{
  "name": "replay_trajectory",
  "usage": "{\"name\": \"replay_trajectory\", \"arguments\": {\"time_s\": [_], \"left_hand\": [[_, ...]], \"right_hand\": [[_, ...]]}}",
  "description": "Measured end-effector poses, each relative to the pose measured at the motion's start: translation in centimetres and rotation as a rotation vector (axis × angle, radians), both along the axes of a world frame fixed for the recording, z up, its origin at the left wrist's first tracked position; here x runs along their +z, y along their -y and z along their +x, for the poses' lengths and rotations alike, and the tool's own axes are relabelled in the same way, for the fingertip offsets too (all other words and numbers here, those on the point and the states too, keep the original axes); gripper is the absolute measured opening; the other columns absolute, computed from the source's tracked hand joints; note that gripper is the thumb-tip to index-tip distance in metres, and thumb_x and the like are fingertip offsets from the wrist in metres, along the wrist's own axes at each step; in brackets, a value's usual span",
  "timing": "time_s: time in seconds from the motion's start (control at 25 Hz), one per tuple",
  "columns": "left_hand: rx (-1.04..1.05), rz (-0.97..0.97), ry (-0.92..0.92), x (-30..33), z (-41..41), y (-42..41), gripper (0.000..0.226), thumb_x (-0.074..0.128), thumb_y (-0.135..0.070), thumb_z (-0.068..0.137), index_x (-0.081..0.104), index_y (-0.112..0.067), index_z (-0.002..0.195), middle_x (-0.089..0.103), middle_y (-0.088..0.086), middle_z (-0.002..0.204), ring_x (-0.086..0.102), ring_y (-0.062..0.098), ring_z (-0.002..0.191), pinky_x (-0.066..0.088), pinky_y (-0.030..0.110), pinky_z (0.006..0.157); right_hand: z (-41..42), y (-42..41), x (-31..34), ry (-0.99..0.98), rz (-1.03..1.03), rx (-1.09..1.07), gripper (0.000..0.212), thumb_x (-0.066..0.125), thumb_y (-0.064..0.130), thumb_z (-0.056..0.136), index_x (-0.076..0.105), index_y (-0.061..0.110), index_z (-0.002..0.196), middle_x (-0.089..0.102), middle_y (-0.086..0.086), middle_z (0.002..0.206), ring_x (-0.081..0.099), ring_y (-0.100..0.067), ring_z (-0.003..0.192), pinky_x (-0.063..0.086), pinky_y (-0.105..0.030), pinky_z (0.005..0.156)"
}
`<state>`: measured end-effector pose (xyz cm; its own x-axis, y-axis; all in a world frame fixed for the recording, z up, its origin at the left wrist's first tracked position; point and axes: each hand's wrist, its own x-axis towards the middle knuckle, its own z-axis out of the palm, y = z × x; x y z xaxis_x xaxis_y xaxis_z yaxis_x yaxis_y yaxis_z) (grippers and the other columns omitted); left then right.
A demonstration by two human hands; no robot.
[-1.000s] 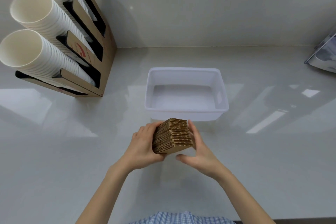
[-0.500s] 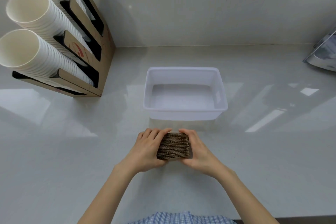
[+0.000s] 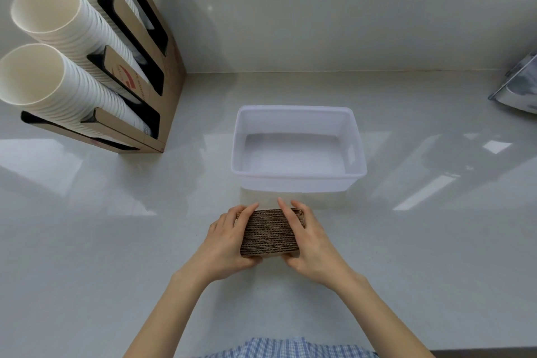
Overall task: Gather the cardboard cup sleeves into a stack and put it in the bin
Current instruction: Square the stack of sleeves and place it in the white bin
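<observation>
A stack of brown corrugated cardboard cup sleeves point(image 3: 268, 234) stands on edge on the pale counter, its ribbed edges facing up. My left hand point(image 3: 228, 241) presses its left end and my right hand point(image 3: 312, 243) presses its right end, fingers laid over the top. Just beyond the stack sits a white plastic bin point(image 3: 356, 154), with nothing inside it. The stack is on the near side of the bin, a short gap from its front wall.
A cardboard cup dispenser point(image 3: 162, 87) with three tilted rows of white paper cups point(image 3: 52, 29) stands at the far left. A shiny metal object point(image 3: 520, 90) pokes in at the right edge. The wall runs behind the bin.
The stack was tilted up off the counter between my hands; it now rests on its edge on the counter, squared up, with both hands pressing its ends.
</observation>
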<state>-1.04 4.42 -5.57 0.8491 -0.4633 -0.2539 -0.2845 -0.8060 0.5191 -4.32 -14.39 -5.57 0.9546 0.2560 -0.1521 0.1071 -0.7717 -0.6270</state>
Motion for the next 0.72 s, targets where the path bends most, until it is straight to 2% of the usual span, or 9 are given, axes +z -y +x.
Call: {"name": "replay_trajectory", "arguments": {"time_s": [0.08, 0.2, 0.32, 0.4, 0.48, 0.56, 0.6, 0.68, 0.72], "left_hand": [[-0.001, -0.013, -0.001, 0.0, 0.0, 0.1, 0.096, 0.059, -0.051, 0.061, 0.013, -0.028, 0.142, 0.028, 0.001, 0.142, 0.030, 0.020, 0.130, 0.025, 0.034, 0.109], [0.010, -0.074, -0.029, 0.1, -0.1, 0.2, 0.097, 0.051, -0.055, 0.054, 0.015, -0.031, 0.141, 0.032, -0.001, 0.140, 0.031, 0.018, 0.128, 0.028, 0.032, 0.109], [0.005, -0.164, -0.132, 0.4, -0.3, -0.3, 0.098, 0.052, -0.054, 0.052, 0.006, -0.039, 0.137, 0.028, -0.013, 0.132, 0.028, 0.009, 0.123, 0.026, 0.023, 0.106], [0.014, -0.220, -0.179, 0.5, -0.3, -0.8, 0.101, 0.059, -0.050, 0.053, 0.004, -0.038, 0.137, 0.028, -0.015, 0.130, 0.029, 0.006, 0.122, 0.025, 0.019, 0.103], [0.069, -0.282, -0.192, 0.3, -0.4, -1.2, 0.097, 0.067, -0.040, 0.057, 0.015, -0.032, 0.138, 0.036, -0.013, 0.129, 0.036, 0.007, 0.122, 0.029, 0.020, 0.103], [0.133, -0.334, -0.184, 0.2, -0.5, -1.3, 0.079, 0.069, -0.039, 0.057, 0.029, -0.041, 0.125, 0.047, -0.016, 0.123, 0.045, 0.007, 0.116, 0.037, 0.021, 0.100], [0.149, -0.343, -0.182, 0.3, -0.5, -1.1, 0.071, 0.067, -0.043, 0.055, 0.031, -0.048, 0.116, 0.049, -0.020, 0.119, 0.048, 0.006, 0.113, 0.039, 0.017, 0.096], [0.153, -0.340, -0.178, 0.5, -0.4, -0.9, 0.066, 0.064, -0.047, 0.054, 0.031, -0.052, 0.110, 0.048, -0.026, 0.116, 0.046, 0.003, 0.111, 0.035, 0.007, 0.089], [0.149, -0.342, -0.176, 0.6, -0.4, -0.7, 0.068, 0.065, -0.046, 0.054, 0.031, -0.050, 0.113, 0.048, -0.024, 0.117, 0.045, 0.003, 0.113, 0.033, 0.007, 0.088]], "right_hand": [[-0.1, 0.2, -0.1, -0.010, 0.017, -0.002, 0.088, 0.062, 0.023, 0.078, 0.005, 0.035, 0.144, 0.015, -0.008, 0.149, 0.030, -0.023, 0.134, 0.035, -0.034, 0.110], [-0.3, 0.6, -0.3, -0.030, 0.093, -0.033, 0.083, 0.063, 0.021, 0.077, 0.014, 0.035, 0.143, 0.021, -0.003, 0.143, 0.038, -0.019, 0.128, 0.044, -0.029, 0.100], [-0.2, 0.7, -0.3, -0.054, 0.146, -0.044, 0.083, 0.065, 0.021, 0.076, 0.017, 0.040, 0.141, 0.028, 0.004, 0.133, 0.046, -0.014, 0.115, 0.048, -0.024, 0.089], [0.0, 0.9, -0.3, -0.088, 0.161, -0.060, 0.088, 0.067, 0.022, 0.076, 0.012, 0.038, 0.142, 0.028, 0.010, 0.125, 0.047, -0.010, 0.111, 0.044, -0.019, 0.085], [0.2, 0.9, -0.2, -0.118, 0.204, -0.100, 0.094, 0.070, 0.020, 0.073, 0.009, 0.028, 0.144, 0.029, 0.012, 0.123, 0.043, -0.008, 0.114, 0.037, -0.017, 0.090], [0.4, 0.9, -0.2, -0.129, 0.235, -0.119, 0.095, 0.072, 0.018, 0.071, 0.011, 0.020, 0.144, 0.032, 0.008, 0.125, 0.041, -0.010, 0.122, 0.031, -0.016, 0.096], [0.4, 1.0, -0.1, -0.131, 0.238, -0.120, 0.094, 0.072, 0.017, 0.071, 0.013, 0.018, 0.144, 0.034, 0.007, 0.126, 0.041, -0.012, 0.123, 0.030, -0.015, 0.097], [0.5, 1.4, 0.1, -0.127, 0.235, -0.120, 0.092, 0.071, 0.015, 0.071, 0.014, 0.017, 0.143, 0.037, 0.006, 0.127, 0.043, -0.012, 0.123, 0.030, -0.013, 0.095], [0.6, 1.6, 0.1, -0.127, 0.236, -0.127, 0.092, 0.071, 0.014, 0.071, 0.015, 0.017, 0.143, 0.038, 0.004, 0.129, 0.043, -0.012, 0.122, 0.030, -0.012, 0.094]]}}
